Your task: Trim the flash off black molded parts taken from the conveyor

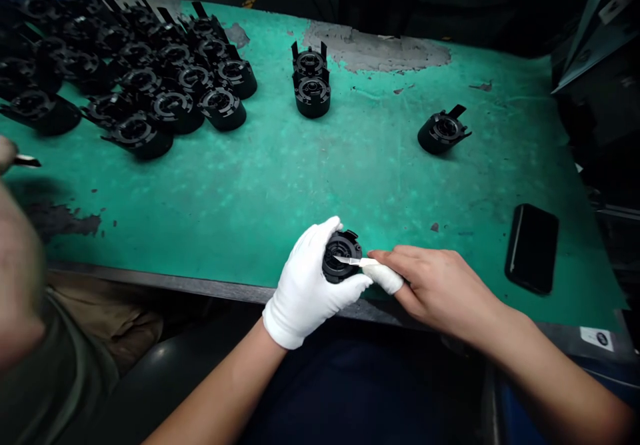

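Note:
My left hand (307, 281), in a white glove, is closed around a round black plastic housing (342, 248) near the table's front edge. The housing's open, ribbed face is turned up toward me. My right hand (430, 275) is bare except for a white cover on the thumb. It grips a small craft knife (356, 261) with a pale handle. The knife's blade lies over the inside of the housing; whether it touches the plastic I cannot tell.
Many similar black housings (173, 108) crowd the table's left side. Two more (313, 91) stand at the back middle, and a single one (440, 131) at right. A black phone (533, 248) lies on the green mat (350, 158). At far left, a co-worker's hand (7, 155) holds a blade.

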{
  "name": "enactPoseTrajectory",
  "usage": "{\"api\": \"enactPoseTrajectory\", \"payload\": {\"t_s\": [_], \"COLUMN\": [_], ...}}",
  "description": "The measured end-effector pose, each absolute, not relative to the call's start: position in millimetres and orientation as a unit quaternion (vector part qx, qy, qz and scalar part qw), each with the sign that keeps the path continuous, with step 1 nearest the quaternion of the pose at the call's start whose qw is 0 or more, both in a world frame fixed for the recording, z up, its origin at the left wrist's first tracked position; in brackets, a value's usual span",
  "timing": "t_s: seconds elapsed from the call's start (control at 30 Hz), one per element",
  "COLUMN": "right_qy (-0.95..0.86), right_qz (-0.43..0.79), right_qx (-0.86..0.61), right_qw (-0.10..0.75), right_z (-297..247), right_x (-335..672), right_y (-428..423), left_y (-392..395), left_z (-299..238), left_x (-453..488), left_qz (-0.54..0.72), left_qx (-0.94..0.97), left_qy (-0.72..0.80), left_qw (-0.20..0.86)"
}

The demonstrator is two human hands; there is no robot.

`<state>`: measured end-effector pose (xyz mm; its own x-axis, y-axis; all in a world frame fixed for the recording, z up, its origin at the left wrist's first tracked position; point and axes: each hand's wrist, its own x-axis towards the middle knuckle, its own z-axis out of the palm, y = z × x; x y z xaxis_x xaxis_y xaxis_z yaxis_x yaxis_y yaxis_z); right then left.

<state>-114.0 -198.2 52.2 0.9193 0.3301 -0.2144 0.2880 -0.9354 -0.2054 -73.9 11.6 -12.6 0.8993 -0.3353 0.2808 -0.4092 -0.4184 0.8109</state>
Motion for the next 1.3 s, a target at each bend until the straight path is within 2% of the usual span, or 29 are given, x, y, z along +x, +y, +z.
{"api": "enactPoseTrajectory", "payload": {"t_s": [0.23, 0.3, 0.37, 0.53, 0.63, 0.73, 0.87, 1.07, 1.23, 1.3], "right_qy": [-0.127, -0.115, -0.122, -0.097, -0.075, -0.083, -0.096, -0.13, -0.142, -0.136], "right_qz": [0.122, 0.117, 0.115, 0.152, 0.172, 0.153, 0.146, 0.197, 0.179, 0.173], "right_qx": [-0.984, -0.986, -0.986, -0.965, -0.95, -0.95, -0.956, -0.95, -0.944, -0.95], "right_qw": [-0.029, -0.04, -0.005, 0.192, 0.249, 0.261, 0.235, 0.204, 0.237, 0.22], "right_z": [64, 67, 67, 53, 39, 28, 25, 31, 42, 46], "right_x": [-104, -101, -101, -114, -125, -133, -134, -125, -119, -119], "right_y": [-187, -187, -191, -196, -192, -185, -181, -179, -187, -190], "left_y": [14, 15, 15, 16, 16, 16, 15, 16, 18, 18], "left_z": [-17, -19, -20, -21, -20, -19, -18, -17, -17, -17], "left_x": [-74, -73, -73, -73, -73, -73, -73, -70, -70, -70], "left_qz": [0.04, 0.046, 0.056, 0.07, 0.069, 0.075, 0.076, 0.056, 0.048, 0.052], "left_qx": [0.837, 0.836, 0.836, 0.84, 0.843, 0.845, 0.848, 0.851, 0.848, 0.844], "left_qy": [-0.232, -0.236, -0.24, -0.25, -0.252, -0.244, -0.239, -0.252, -0.259, -0.264], "left_qw": [0.494, 0.493, 0.49, 0.477, 0.471, 0.47, 0.466, 0.456, 0.46, 0.465]}}
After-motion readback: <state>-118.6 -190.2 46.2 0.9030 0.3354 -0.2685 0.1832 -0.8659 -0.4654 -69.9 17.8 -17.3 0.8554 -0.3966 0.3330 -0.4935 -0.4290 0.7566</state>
